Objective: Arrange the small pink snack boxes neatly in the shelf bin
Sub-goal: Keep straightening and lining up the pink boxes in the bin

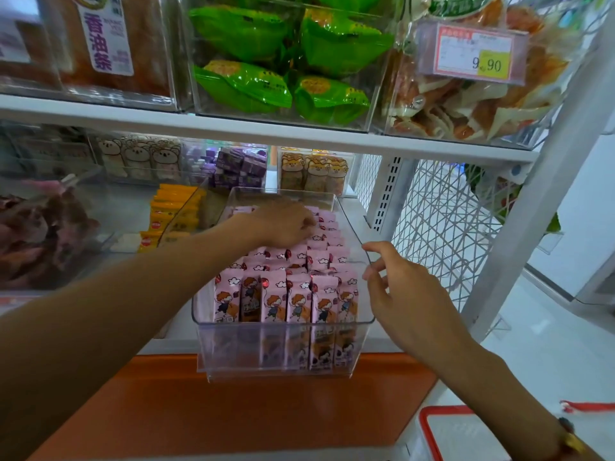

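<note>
A clear plastic shelf bin (361,322) is pulled partly out over the orange shelf front. Several small pink snack boxes (293,301) with cartoon figures stand upright in rows inside it. My left hand (283,224) reaches deep into the bin and rests on the back rows, its fingers curled down among the boxes; whether it grips one is hidden. My right hand (396,287) is at the bin's right wall, thumb and fingers loosely curved by the rim, holding nothing that I can see.
To the left are a bin of yellow packs (173,207) and a bin of dark snacks (43,227). Purple boxes (239,169) sit behind. The upper shelf (266,128) holds green bags (283,61). A white wire side panel (442,221) stands to the right. A red-rimmed container (429,434) is lower right.
</note>
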Available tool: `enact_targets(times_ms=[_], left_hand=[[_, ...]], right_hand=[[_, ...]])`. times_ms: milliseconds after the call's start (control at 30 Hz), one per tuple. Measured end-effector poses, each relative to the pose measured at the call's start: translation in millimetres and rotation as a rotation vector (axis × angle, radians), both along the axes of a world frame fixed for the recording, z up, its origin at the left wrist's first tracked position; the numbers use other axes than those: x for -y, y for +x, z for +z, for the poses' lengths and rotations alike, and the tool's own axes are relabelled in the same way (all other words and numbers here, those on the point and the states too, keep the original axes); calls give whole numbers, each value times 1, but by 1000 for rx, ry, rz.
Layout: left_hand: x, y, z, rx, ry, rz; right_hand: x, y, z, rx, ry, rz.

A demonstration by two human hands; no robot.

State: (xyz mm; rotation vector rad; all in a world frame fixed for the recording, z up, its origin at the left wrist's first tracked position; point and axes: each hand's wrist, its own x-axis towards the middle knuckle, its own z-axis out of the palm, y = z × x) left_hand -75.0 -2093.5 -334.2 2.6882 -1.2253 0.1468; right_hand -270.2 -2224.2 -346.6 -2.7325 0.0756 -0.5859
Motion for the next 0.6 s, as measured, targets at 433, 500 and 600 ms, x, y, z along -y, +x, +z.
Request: enact_targets(times_ms=[433, 500, 600], left_hand=[[-2, -20, 1, -31, -197, 74], [-4, -25, 3, -62, -429, 123], [-10, -38, 13, -233, -860, 188]], right_hand=[[2, 2, -2, 22, 51, 8], [3, 2, -3, 24, 41, 14], [3, 3, -5, 33, 27, 18]])
